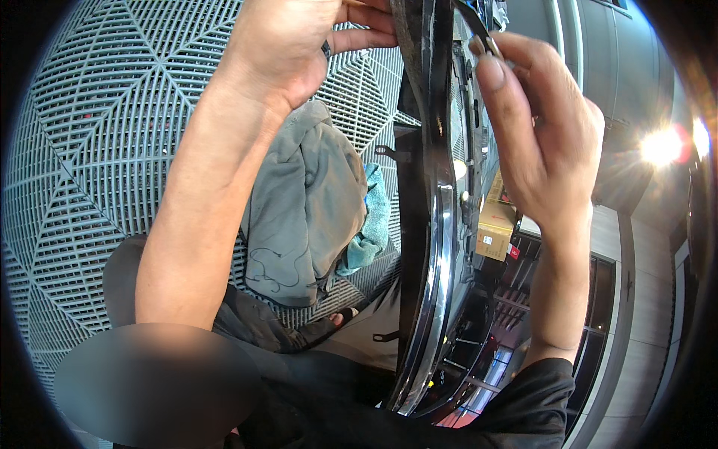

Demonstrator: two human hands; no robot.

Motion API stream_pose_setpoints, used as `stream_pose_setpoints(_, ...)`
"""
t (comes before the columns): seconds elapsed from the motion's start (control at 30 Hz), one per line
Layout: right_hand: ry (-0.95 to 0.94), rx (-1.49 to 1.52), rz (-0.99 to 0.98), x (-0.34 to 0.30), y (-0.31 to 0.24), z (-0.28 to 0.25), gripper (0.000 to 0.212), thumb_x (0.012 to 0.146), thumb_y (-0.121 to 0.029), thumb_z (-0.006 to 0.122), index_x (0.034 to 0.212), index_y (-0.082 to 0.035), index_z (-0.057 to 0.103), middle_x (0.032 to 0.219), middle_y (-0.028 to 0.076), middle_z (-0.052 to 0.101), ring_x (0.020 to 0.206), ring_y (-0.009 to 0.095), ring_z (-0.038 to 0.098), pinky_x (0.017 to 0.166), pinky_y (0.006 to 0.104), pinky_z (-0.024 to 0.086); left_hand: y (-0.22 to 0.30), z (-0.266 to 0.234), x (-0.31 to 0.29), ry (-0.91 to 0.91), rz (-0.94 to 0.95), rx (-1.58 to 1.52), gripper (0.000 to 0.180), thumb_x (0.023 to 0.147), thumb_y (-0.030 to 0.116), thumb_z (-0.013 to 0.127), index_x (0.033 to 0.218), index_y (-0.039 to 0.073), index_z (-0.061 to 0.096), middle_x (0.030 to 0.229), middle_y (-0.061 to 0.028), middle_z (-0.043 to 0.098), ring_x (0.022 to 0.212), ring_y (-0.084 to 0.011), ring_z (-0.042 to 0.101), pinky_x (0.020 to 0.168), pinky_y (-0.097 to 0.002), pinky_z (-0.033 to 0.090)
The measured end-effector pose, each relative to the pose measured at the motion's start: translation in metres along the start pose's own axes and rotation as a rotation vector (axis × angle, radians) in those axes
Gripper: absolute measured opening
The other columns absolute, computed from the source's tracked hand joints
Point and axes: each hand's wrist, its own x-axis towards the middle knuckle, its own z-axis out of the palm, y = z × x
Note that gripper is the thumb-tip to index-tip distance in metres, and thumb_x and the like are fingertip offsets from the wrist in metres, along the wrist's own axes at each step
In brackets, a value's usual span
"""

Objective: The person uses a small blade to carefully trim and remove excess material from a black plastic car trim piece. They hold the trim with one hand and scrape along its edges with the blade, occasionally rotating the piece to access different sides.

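Observation:
A long black car panel (440,247) with a glossy, curved edge runs from top to bottom through the middle of the view. At its upper end, the fingers of my left hand (299,45) reach against the panel's left side; the fingertips are hidden there and the thumb is out of view. On the other side, my right hand (542,123) pinches a thin dark strip (474,21) between thumb and forefinger, close to the panel's top. The strip's upper end runs toward the top edge, and its exact kind is unclear.
Below my left arm, a grey-green garment (299,202) lies crumpled on the slatted floor mat (97,127), beside a teal cloth (368,224). Metal brackets (393,154) stick out of the panel's left side. Beyond it are a cardboard box (493,228) and a bright lamp (663,147).

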Motion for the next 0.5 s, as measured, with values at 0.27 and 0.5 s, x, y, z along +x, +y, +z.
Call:
stream_pose_setpoints(0.27, 0.228, -0.021, -0.344, 0.016, 0.024, 0.028, 0.036, 0.096, -0.003, 0.064, 0.129, 0.012, 0.064, 0.11, 0.028, 0.074, 0.091, 0.029, 0.078, 0.081, 0.0321, 0.061, 0.001, -0.001, 0.0, 0.009, -0.011, -0.045, 0.044, 0.11, 0.042, 0.046, 0.103, 0.006, 0.071, 0.082, -0.007, 0.073, 0.073, -0.0177, 0.072, 0.073, -0.0341, 0.061)
stream_pose_setpoints(0.5, 0.261, 0.131, -0.136, -0.002, 0.031, 0.033, 0.043, 0.09, -0.016, 0.079, 0.124, 0.004, 0.062, 0.071, 0.0, 0.058, 0.055, 0.005, 0.048, 0.05, 0.0214, 0.037, -0.004, -0.001, 0.001, 0.032, 0.0, 0.011, 0.045, 0.109, 0.044, 0.047, 0.106, 0.005, 0.071, 0.083, -0.0073, 0.074, 0.073, -0.018, 0.072, 0.072, -0.0336, 0.061)
